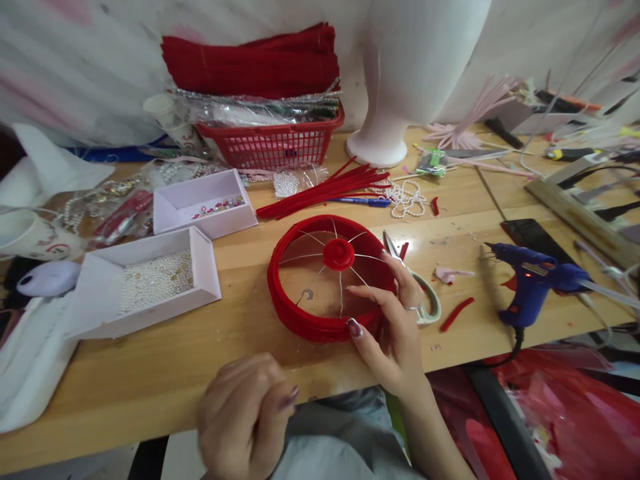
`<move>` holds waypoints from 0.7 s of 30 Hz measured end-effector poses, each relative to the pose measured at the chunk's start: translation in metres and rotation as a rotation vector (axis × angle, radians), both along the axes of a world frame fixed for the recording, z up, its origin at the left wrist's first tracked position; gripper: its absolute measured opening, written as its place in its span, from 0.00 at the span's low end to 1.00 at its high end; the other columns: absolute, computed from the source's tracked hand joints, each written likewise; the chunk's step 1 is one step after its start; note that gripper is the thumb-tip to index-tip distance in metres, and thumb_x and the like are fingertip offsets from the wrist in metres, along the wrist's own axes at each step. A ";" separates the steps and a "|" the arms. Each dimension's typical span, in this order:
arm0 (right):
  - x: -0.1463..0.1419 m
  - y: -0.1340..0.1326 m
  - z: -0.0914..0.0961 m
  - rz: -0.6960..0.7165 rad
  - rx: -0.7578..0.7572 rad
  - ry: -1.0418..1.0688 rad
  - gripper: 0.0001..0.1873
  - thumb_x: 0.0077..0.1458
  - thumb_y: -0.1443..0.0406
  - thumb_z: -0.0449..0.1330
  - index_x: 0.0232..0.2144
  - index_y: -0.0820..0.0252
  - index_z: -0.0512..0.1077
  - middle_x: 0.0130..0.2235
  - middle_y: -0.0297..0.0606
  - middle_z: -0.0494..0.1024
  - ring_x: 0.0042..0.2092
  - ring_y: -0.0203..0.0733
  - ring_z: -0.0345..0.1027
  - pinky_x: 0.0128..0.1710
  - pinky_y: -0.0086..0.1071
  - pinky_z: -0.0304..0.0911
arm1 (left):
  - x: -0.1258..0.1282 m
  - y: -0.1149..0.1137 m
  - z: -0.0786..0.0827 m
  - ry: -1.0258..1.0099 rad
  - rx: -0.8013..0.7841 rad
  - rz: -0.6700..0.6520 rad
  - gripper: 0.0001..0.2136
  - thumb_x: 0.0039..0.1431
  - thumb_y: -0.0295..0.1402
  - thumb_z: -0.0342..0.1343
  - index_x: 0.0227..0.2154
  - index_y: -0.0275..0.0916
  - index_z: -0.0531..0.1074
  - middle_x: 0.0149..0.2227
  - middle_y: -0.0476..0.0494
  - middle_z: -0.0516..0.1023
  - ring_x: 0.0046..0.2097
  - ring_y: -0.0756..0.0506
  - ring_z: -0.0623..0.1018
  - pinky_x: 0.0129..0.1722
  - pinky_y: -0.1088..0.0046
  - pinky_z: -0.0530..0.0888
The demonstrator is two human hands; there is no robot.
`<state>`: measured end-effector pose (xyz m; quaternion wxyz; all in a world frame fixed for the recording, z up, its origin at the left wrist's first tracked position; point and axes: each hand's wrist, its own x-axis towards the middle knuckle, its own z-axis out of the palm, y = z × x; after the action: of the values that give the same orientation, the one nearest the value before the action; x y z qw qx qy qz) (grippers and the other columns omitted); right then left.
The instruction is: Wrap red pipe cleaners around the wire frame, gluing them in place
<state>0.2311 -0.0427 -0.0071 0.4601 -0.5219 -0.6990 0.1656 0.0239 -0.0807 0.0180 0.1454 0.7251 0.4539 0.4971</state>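
Note:
A round red fuzzy frame [305, 327] rests on the table, with thin white wires running from its rim to a red coiled disc [339, 255] in the middle. My right hand [395, 327] grips its right side, thumb on the near rim and fingers over the wires and far side. My left hand [245, 413] is curled into a fist at the table's front edge, apart from the frame; whatever is inside it, if anything, is hidden. Scissors [429, 307] with pale handles lie just right of the frame, partly behind my right hand.
Left are white boxes of pearl beads [155, 283] and pink gems [217, 208]. Behind lie red fuzzy stems [325, 191], a blue pen [363, 201] and a red basket [280, 147] beside a white mannequin head [415, 67]. A blue glue gun [530, 280] and a phone [537, 240] are right.

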 end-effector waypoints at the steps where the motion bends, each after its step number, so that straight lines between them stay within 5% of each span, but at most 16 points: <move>1: 0.000 0.000 0.000 0.000 0.001 -0.002 0.15 0.62 0.59 0.61 0.51 0.49 0.72 0.72 0.37 0.53 0.73 0.61 0.44 0.71 0.64 0.40 | 0.010 0.004 0.001 0.020 0.016 0.025 0.15 0.73 0.30 0.49 0.28 0.42 0.70 0.20 0.53 0.76 0.21 0.52 0.75 0.26 0.76 0.75; 3: 0.000 0.000 0.001 0.000 0.004 -0.006 0.15 0.62 0.59 0.60 0.51 0.49 0.72 0.72 0.37 0.53 0.73 0.61 0.45 0.71 0.63 0.40 | 0.020 0.011 0.004 0.105 0.046 0.060 0.06 0.70 0.26 0.54 0.41 0.40 0.75 0.27 0.52 0.82 0.23 0.53 0.78 0.31 0.78 0.77; 6: 0.001 0.000 0.002 0.005 0.003 -0.010 0.15 0.63 0.58 0.60 0.51 0.49 0.72 0.72 0.37 0.53 0.72 0.61 0.45 0.71 0.63 0.40 | 0.022 0.017 0.002 0.214 0.075 0.070 0.11 0.70 0.26 0.56 0.52 0.37 0.74 0.31 0.51 0.85 0.24 0.54 0.79 0.31 0.80 0.76; 13: 0.002 -0.001 0.001 0.007 0.009 -0.015 0.16 0.62 0.59 0.60 0.52 0.50 0.71 0.72 0.39 0.52 0.72 0.62 0.45 0.69 0.63 0.42 | 0.019 0.020 -0.017 0.252 0.121 0.114 0.09 0.71 0.26 0.55 0.51 0.35 0.75 0.32 0.49 0.86 0.23 0.54 0.80 0.30 0.80 0.76; 21: 0.002 -0.001 0.000 0.007 0.000 -0.025 0.16 0.62 0.59 0.60 0.52 0.49 0.71 0.72 0.38 0.52 0.72 0.61 0.46 0.69 0.62 0.42 | 0.018 0.021 -0.016 0.231 0.105 0.074 0.10 0.72 0.25 0.53 0.52 0.36 0.74 0.29 0.50 0.85 0.23 0.54 0.79 0.30 0.81 0.76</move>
<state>0.2334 -0.0434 -0.0071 0.4508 -0.5213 -0.7066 0.1605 0.0418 -0.0595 0.0020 0.0354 0.7670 0.4672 0.4383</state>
